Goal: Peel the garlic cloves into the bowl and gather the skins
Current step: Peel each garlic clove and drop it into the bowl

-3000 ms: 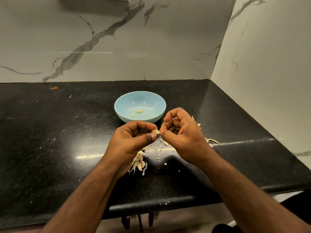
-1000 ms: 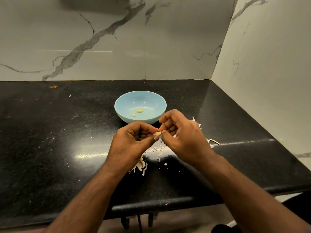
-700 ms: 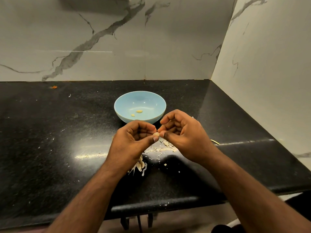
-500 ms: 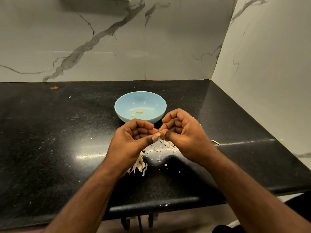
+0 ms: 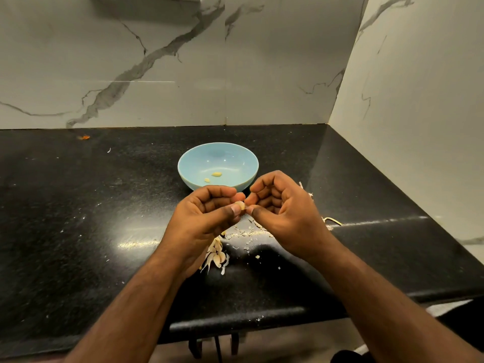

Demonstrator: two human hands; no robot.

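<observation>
A light blue bowl [image 5: 195, 163] stands on the black counter with two small peeled cloves [image 5: 216, 174] lying in it. Just in front of the bowl, my left hand [image 5: 204, 218] pinches a small garlic clove [image 5: 240, 205] between thumb and fingers. My right hand [image 5: 284, 216] meets it from the right, thumb and forefinger tips on the same clove. Below my left wrist lie several unpeeled cloves [image 5: 216, 255]. Bits of skin [image 5: 246, 233] are scattered on the counter under my hands.
The black counter [image 5: 78, 218] runs into a marble-walled corner at the right. More skin scraps [image 5: 331, 220] lie right of my right hand. An orange crumb [image 5: 84, 137] sits far back left. The counter's front edge [image 5: 235, 323] lies beneath my forearms.
Both hands stay together on the clove, shifting slightly as the fingers work at it. Bowl and cloves on the counter have not moved.
</observation>
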